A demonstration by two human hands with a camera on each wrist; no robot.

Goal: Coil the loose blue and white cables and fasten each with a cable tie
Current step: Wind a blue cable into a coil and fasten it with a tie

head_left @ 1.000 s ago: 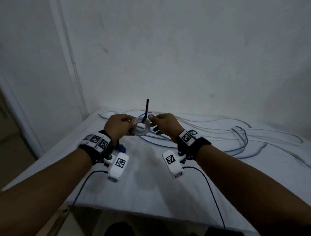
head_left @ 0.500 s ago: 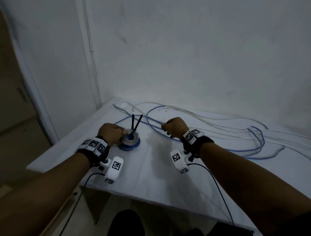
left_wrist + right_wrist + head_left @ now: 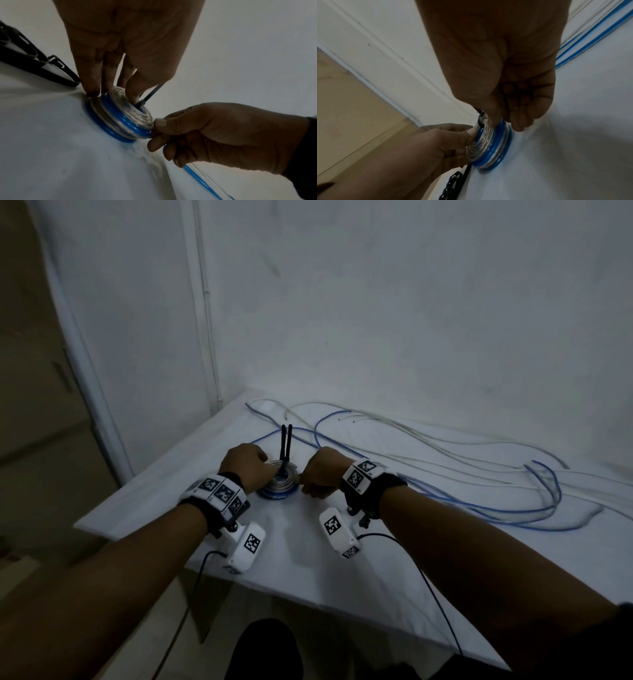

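Now the stacked coils (image 3: 278, 485), mid-air a second ago, sit on the tabletop (image 3: 342, 577) at centre frame, left hand (image 3: 247, 465) and right hand (image 3: 322, 470) each pinching a rim. Behind them, loose cables (image 3: 479, 467) trail toward the upper right, so the tied white coil seems done, with more winding ahead.

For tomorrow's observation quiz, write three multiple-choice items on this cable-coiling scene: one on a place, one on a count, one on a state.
1. Where is the stack of coils?
A. on the table
B. on the floor
C. lifted in the air

2. How many black cable-tie tails stand up from it?
A. none
B. two
C. five

3. How are the long blue cables to the right?
A. coiled and tied
B. lying loose
C. hanging off the wall

Key: 1 A, the stack rests on the white top; 2 B, the head view shows two upright tails; 3 B, they trail uncoiled across the table.
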